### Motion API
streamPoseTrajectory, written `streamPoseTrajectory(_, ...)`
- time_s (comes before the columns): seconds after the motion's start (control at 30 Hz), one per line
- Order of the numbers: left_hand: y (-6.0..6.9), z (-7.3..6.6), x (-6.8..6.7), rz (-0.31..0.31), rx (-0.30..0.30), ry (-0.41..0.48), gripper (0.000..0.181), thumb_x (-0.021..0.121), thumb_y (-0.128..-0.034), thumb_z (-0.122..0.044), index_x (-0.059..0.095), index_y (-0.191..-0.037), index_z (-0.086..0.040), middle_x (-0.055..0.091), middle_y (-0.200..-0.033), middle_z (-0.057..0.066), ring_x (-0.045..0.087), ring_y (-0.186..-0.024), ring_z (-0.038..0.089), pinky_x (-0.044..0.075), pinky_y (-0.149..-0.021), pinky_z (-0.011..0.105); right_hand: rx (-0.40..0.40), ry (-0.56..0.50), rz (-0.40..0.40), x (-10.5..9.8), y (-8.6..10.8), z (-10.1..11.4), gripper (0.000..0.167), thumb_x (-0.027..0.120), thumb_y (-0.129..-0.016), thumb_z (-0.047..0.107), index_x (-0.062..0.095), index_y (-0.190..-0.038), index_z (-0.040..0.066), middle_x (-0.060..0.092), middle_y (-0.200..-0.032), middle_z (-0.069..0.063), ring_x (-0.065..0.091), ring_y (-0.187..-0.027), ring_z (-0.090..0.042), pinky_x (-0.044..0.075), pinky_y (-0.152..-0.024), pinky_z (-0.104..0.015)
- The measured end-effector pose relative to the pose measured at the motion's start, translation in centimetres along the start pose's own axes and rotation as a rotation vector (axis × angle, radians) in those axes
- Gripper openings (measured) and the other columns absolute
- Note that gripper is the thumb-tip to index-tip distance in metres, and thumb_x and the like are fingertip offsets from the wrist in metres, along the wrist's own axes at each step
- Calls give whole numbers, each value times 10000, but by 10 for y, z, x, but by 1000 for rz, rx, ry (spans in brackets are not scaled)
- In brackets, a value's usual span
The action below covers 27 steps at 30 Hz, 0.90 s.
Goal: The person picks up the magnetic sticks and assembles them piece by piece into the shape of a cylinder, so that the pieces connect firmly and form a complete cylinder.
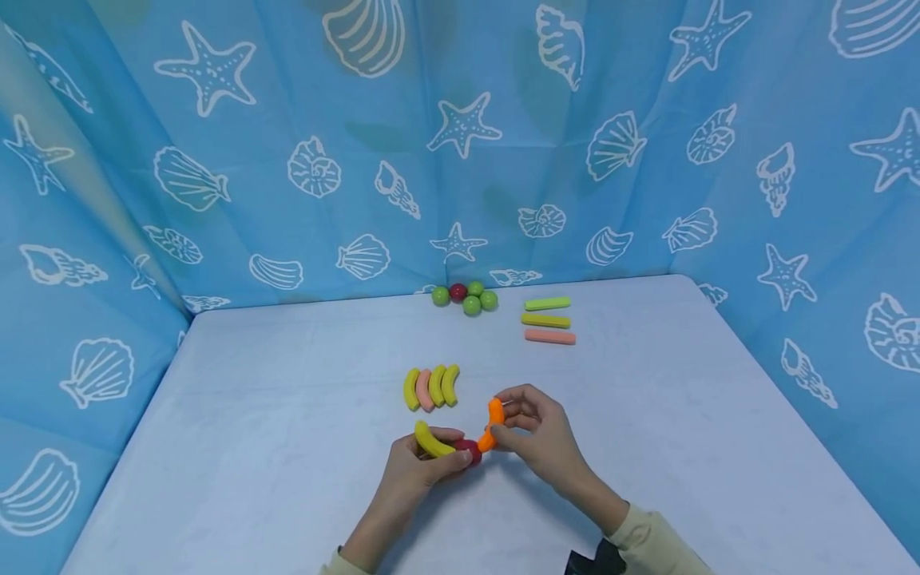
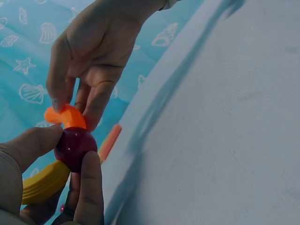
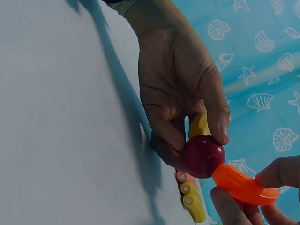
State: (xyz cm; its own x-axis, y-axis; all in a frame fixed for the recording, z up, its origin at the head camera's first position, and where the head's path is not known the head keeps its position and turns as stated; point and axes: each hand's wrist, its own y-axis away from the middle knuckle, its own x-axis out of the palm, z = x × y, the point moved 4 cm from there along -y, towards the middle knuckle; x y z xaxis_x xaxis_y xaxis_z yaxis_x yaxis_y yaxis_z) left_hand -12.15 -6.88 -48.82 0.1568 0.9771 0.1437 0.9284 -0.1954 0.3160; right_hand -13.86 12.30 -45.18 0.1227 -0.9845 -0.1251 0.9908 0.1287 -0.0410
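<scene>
My left hand (image 1: 417, 473) grips a dark red ball (image 2: 76, 148) between thumb and fingers. From one side of this ball a yellow curved piece (image 1: 431, 442) sticks out, lying within the left hand. On the ball's other side, the end of an orange curved piece (image 3: 246, 186) meets the surface. My right hand (image 1: 544, 439) pinches that orange piece between thumb and fingertips. Whether the orange piece is fixed in the ball or only touches it, I cannot tell. Both hands are above the white table (image 1: 273, 447).
Just beyond the hands lie several curved pieces: yellow ones (image 1: 438, 386) and a pink one (image 1: 425, 390). Farther back sit green balls (image 1: 471, 305) and a red ball (image 1: 458, 292). Straight sticks, green (image 1: 548, 303), yellow (image 1: 545, 320) and pink (image 1: 549, 336), lie at the back right.
</scene>
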Motion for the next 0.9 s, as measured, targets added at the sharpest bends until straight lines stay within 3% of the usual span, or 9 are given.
streamPoseTrajectory(0.2,0,-2,-3,16,12,35,497,834,-827,-160,622,-1228,42,687,-1110,125,702,-951,240,575,-834,340,26,-12,7,-2,6,-2,352,756,-821,-22,621,-1147,-31,645,-992,-153,647,-832,-268,586,-745,-278)
streamPoseTrajectory(0.63,0,-4,-11,7,34,31,548,808,-856,-188,569,-1282,59,691,-1116,122,680,-945,220,571,-846,335,123,-90,136,2,20,-10,324,781,-825,19,612,-1071,-108,595,-1083,-287,670,-883,-291,585,-798,-324)
streamPoseTrajectory(0.9,-1,-6,-12,-13,65,0,535,792,-870,-194,568,-1296,39,701,-1101,121,687,-918,209,582,-806,328,58,50,207,6,25,-8,245,812,-818,90,672,-983,-24,658,-1009,-168,674,-845,-234,569,-772,-270)
